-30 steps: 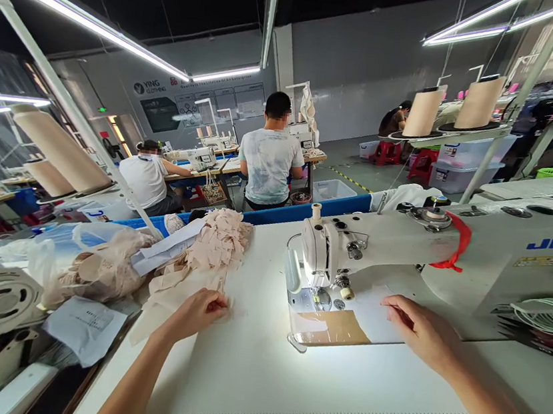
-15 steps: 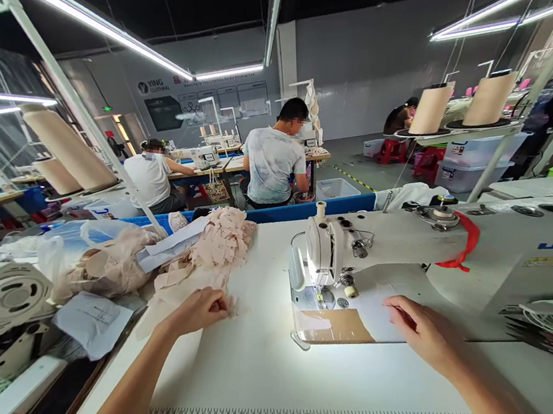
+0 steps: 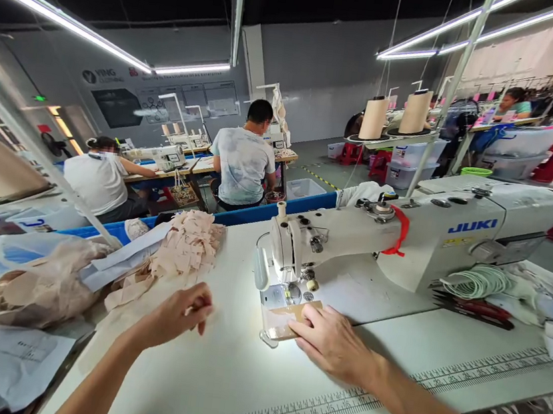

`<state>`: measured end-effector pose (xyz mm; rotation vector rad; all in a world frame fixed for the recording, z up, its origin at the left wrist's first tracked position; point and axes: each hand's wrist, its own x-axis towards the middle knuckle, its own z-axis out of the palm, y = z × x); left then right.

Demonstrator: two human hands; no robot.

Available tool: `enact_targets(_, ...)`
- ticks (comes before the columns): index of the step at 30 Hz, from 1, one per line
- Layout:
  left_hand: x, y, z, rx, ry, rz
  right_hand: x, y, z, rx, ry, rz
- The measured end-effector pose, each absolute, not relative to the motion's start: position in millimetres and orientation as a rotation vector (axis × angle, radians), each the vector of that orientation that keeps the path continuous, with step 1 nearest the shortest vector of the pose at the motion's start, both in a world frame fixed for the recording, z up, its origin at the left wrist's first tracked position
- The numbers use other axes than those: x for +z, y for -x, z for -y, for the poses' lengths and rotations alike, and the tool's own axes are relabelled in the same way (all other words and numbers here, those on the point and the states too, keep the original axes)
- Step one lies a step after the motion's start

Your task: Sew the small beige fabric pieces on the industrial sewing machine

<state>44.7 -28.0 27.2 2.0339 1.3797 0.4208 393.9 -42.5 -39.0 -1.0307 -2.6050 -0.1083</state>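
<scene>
My left hand (image 3: 176,314) hovers just above the white table (image 3: 235,376), fingers pinched together near the edge of a heap of pale pink fabric pieces (image 3: 170,254); what it pinches is too small to make out. My right hand (image 3: 333,343) lies flat with its fingers stretched out on the brown patch (image 3: 287,319) by the needle plate of the white JUKI sewing machine (image 3: 404,233). A lamp at the machine's head lights that spot.
A clear bag of beige fabric (image 3: 20,283) and papers (image 3: 10,362) lie at the left. Coiled white cord (image 3: 479,280) and dark scissors (image 3: 476,309) sit right of the machine. A ruler strip (image 3: 384,398) runs along the table's front. Other people sit at tables behind.
My right hand has moved left onto the brown patch at the needle. My left hand has lifted slightly, still pinched. The view has swung to the right.
</scene>
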Motion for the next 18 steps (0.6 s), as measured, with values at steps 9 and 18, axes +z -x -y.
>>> enact_targets(9, -9.1, -158.3, -2.1, 0.454, -1.957, -1.15, -50.8, -376.7, 33.7, -0.346, 0.978, 2.572)
enact_targets(18, -50.3, -169.7, -26.6, 0.487, -1.856, -1.294, -50.7, -381.0, 30.4, -0.278, 1.001, 2.567)
